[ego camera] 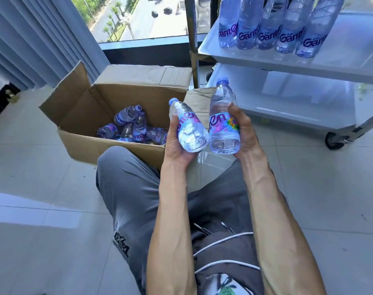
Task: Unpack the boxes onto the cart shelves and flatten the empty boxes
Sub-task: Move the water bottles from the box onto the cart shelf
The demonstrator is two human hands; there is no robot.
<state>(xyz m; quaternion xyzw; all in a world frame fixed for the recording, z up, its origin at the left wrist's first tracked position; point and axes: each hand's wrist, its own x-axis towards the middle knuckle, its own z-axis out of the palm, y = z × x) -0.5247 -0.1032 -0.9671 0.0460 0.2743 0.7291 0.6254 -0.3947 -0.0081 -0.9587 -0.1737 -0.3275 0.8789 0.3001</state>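
- Left hand (177,143) has its grip around one water bottle (188,126); right hand (243,133) holds another (224,122).
- Open cardboard box (109,143) on the floor holds loose bottles (132,128).
- Cart's upper shelf (266,58) carries five upright bottles (268,24).

The single head view looks steeply forward and down from close above the person's lap toward the floor.

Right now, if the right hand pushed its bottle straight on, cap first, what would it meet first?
Probably the lower cart shelf. The right hand holds its bottle cap toward that shelf's front rim; depth is unclear, so it might pass just over the rim.
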